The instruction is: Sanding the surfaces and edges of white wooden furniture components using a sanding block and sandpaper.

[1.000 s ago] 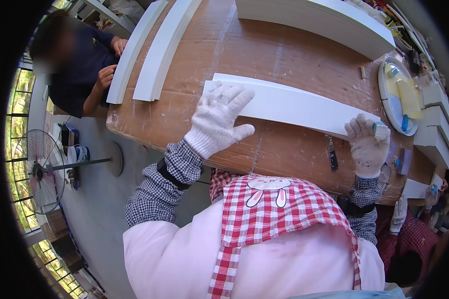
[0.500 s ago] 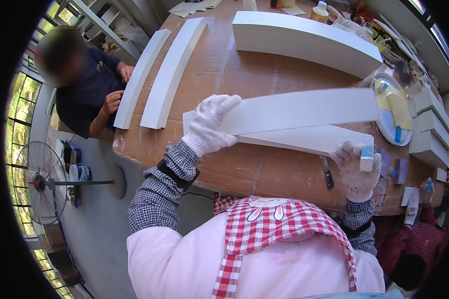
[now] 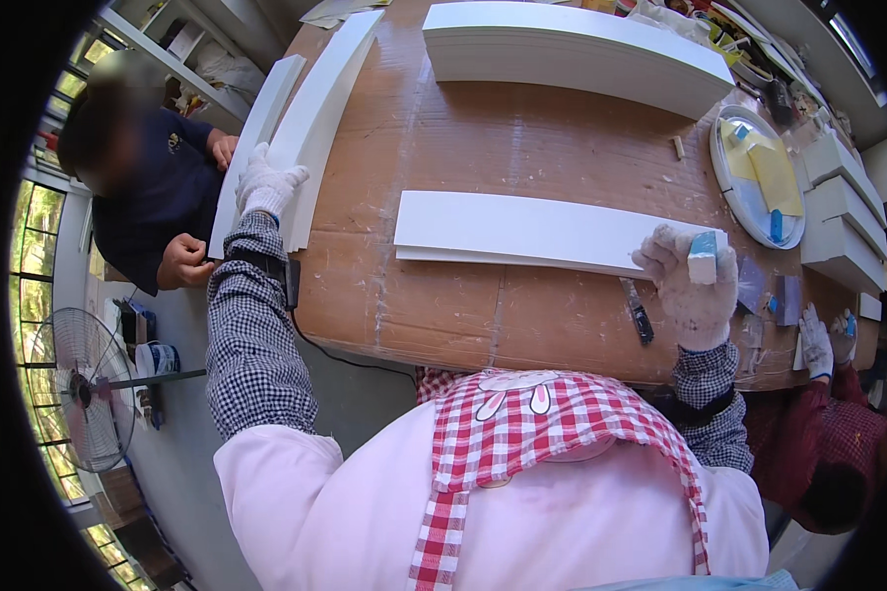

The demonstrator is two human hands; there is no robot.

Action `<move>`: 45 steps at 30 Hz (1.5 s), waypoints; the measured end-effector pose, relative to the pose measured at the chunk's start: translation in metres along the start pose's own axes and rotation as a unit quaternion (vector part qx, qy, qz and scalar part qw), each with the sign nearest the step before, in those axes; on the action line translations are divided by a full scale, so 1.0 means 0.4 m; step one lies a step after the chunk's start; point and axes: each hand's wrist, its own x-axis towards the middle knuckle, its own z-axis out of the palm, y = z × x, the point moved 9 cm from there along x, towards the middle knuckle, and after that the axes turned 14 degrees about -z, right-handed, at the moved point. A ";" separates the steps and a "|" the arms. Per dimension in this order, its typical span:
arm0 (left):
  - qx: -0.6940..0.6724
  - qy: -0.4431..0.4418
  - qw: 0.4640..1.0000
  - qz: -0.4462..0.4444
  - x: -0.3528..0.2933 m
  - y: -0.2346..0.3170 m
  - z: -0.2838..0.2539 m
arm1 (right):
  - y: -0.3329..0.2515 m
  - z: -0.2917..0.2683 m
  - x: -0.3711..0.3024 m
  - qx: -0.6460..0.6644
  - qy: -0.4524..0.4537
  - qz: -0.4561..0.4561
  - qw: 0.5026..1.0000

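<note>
My left hand [image 3: 269, 185], in a white knit glove, is at the near end of a long white strip [image 3: 333, 61]. It appears to hold that end above the second stack [image 3: 312, 182] on the left; the grip underneath is hidden. My right hand [image 3: 690, 295], in a soiled glove, has its fingers round a small white block with a blue face [image 3: 702, 258]. Beneath its fingertips is the right end of a low stack of white strips [image 3: 522, 222], lying crosswise before me.
A co-worker [image 3: 143, 187] has both hands at the leftmost stack [image 3: 251, 158]. Beyond lies a taller stack [image 3: 572, 59]. A round tray [image 3: 793, 231] holds yellow pieces. A dark-handled knife [image 3: 638, 313] lies beside my right hand. Another gloved hand [image 3: 815, 343] is at right.
My left hand has carried the white strip from in front of me to the second stack on the left. My right hand has stayed near the low stack with the small block.
</note>
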 end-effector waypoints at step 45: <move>-0.265 -0.290 0.652 0.649 -1.075 0.420 0.103 | 0.303 0.067 0.096 0.183 0.124 0.142 0.965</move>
